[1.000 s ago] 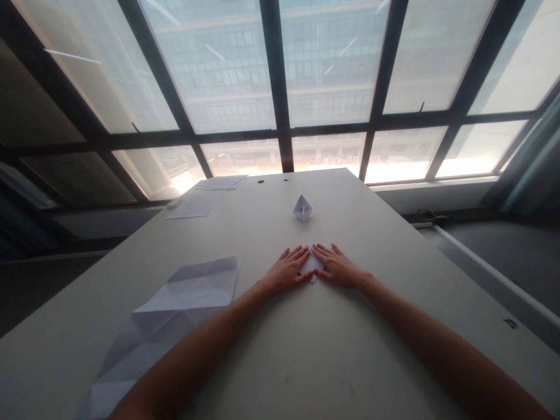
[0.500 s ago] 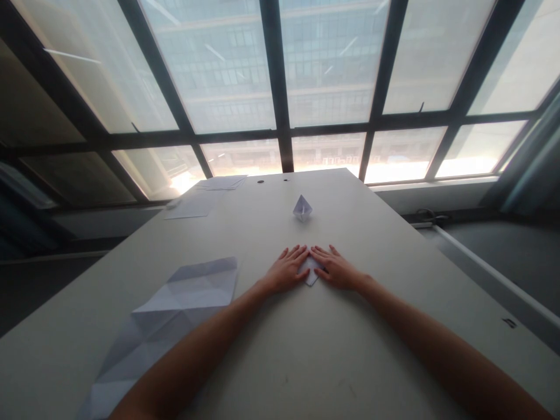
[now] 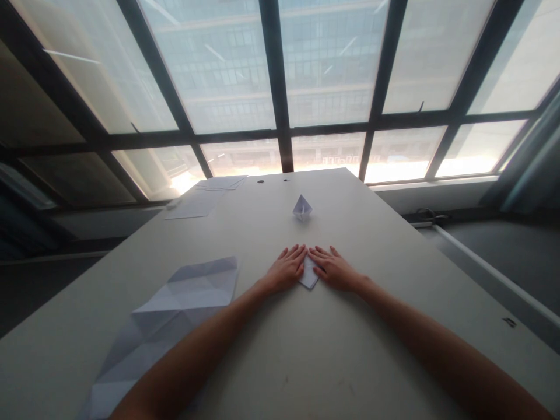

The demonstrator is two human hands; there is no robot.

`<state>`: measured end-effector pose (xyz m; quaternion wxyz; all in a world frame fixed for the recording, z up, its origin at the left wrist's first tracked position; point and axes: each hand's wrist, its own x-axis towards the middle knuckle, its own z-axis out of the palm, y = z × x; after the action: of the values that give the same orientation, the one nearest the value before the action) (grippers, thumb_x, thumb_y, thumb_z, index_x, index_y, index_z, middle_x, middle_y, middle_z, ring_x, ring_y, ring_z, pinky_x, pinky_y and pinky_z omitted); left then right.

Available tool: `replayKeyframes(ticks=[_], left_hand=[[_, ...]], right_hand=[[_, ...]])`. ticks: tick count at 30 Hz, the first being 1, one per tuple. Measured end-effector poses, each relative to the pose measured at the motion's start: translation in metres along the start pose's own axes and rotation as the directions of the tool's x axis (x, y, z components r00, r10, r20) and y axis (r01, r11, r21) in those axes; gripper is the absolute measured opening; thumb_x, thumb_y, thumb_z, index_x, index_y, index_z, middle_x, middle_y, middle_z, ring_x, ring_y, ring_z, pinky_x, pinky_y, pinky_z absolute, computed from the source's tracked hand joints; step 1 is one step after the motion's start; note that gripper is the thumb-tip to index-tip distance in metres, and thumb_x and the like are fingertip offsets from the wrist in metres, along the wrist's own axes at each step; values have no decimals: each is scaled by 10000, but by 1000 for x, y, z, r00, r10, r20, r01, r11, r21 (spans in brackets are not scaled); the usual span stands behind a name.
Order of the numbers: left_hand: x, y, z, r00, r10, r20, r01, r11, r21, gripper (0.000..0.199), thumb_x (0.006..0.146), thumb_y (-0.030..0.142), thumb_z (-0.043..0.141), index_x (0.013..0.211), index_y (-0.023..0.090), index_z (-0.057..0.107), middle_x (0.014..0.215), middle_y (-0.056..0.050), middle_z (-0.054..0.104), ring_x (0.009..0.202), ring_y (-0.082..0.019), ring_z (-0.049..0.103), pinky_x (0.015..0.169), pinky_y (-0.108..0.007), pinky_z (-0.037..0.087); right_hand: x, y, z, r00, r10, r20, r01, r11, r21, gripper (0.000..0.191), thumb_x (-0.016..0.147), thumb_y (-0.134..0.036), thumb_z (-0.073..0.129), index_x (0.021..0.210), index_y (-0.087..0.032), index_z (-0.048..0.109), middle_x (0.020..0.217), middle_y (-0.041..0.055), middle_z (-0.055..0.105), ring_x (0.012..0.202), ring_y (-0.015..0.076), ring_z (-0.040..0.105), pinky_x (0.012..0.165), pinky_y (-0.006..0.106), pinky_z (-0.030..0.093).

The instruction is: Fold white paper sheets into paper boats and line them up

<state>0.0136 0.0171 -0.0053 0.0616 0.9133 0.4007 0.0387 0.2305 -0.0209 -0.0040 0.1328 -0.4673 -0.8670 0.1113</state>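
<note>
A small folded piece of white paper (image 3: 310, 279) lies flat on the table between my hands, its lower corner pointing toward me. My left hand (image 3: 286, 268) presses on its left side with the fingers stretched out. From the right, my right hand (image 3: 333, 268) rests flat on the other side, fingers extended and the thumb on the paper. Both hands cover the outer parts of the folded paper. Beyond them stands a finished-looking folded paper shape (image 3: 302, 209), pointed at the top.
A large creased sheet of paper (image 3: 188, 297) lies at the left, partly under my left forearm. More white sheets (image 3: 192, 205) are at the far left of the white table (image 3: 394, 326). Large windows (image 3: 328, 64) rise behind the table.
The folded paper has shifted slightly toward me, and more of it shows between my hands. My hands stay almost in place, the fingers still flat.
</note>
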Motion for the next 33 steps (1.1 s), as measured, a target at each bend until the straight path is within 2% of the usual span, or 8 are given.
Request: replayKeyframes(ticks=[3, 8, 17, 20, 23, 26, 28, 33], left_hand=[[-1, 1, -2, 1000, 14, 16, -14, 1000, 13, 604, 1005, 424, 288, 1557, 194, 208, 1623, -68, 165, 1502, -225, 102, 1205, -439, 97], [-4, 3, -7, 999, 39, 27, -39, 999, 14, 586, 1007, 512, 293, 1545, 287, 244, 1630, -52, 139, 1502, -251, 91, 1198, -473, 91], [-3, 7, -9, 999, 30, 34, -30, 1000, 0, 564, 1007, 494, 320, 1540, 323, 251, 1631, -33, 129, 1502, -257, 93, 1195, -489, 87], [-3, 6, -9, 999, 36, 24, -36, 999, 1, 567, 1006, 493, 323, 1542, 325, 244, 1631, -21, 136, 1502, -255, 96, 1197, -483, 89], [-3, 5, -7, 999, 40, 23, -40, 999, -1, 587, 1001, 498, 334, 1548, 312, 229, 1630, -19, 141, 1502, -260, 93, 1196, -486, 94], [-3, 4, -5, 999, 37, 3, -37, 999, -14, 589, 1009, 487, 313, 1556, 297, 202, 1626, -20, 161, 1502, -250, 98, 1199, -475, 101], [-3, 4, -4, 999, 33, -7, -34, 999, -23, 552, 1025, 453, 265, 1552, 294, 217, 1623, -17, 179, 1500, -236, 115, 1198, -465, 117], [-2, 4, -3, 1000, 14, -13, -14, 1000, -22, 547, 1027, 381, 238, 1557, 252, 211, 1619, -27, 192, 1500, -219, 122, 1200, -451, 129]], right_hand=[[2, -4, 7, 984, 174, -40, -176, 983, -45, 616, 997, -407, 284, 1539, -116, 253, 1599, 138, 220, 1488, 261, 144, 1180, 556, 56], [6, -5, 13, 921, 380, -88, -386, 921, -59, 651, 989, -478, 286, 1524, -109, 291, 1604, 169, 193, 1489, 305, 113, 1160, 597, 48], [5, 25, 10, 835, 519, -182, -531, 847, -18, 599, 981, -420, 251, 1480, -107, 361, 1580, 211, 249, 1475, 330, 154, 1141, 602, 95], [4, 22, 4, 844, 479, -243, -489, 872, 19, 573, 982, -354, 260, 1476, -87, 372, 1575, 188, 278, 1477, 290, 172, 1165, 545, 133], [3, 8, -1, 907, 305, -291, -305, 951, 48, 543, 978, -291, 276, 1473, -103, 394, 1572, 141, 309, 1475, 216, 200, 1190, 443, 164], [2, -10, 0, 976, 83, -201, -73, 996, 55, 553, 974, -291, 305, 1508, -155, 350, 1563, 102, 339, 1468, 183, 227, 1193, 420, 178], [1, -20, 4, 994, -7, -111, 12, 999, 43, 591, 973, -322, 326, 1537, -154, 277, 1588, 98, 276, 1472, 186, 214, 1197, 425, 163], [0, -26, 12, 997, 79, -20, -80, 997, -23, 662, 988, -449, 297, 1557, -125, 200, 1605, 121, 191, 1488, 243, 149, 1198, 507, 69]])
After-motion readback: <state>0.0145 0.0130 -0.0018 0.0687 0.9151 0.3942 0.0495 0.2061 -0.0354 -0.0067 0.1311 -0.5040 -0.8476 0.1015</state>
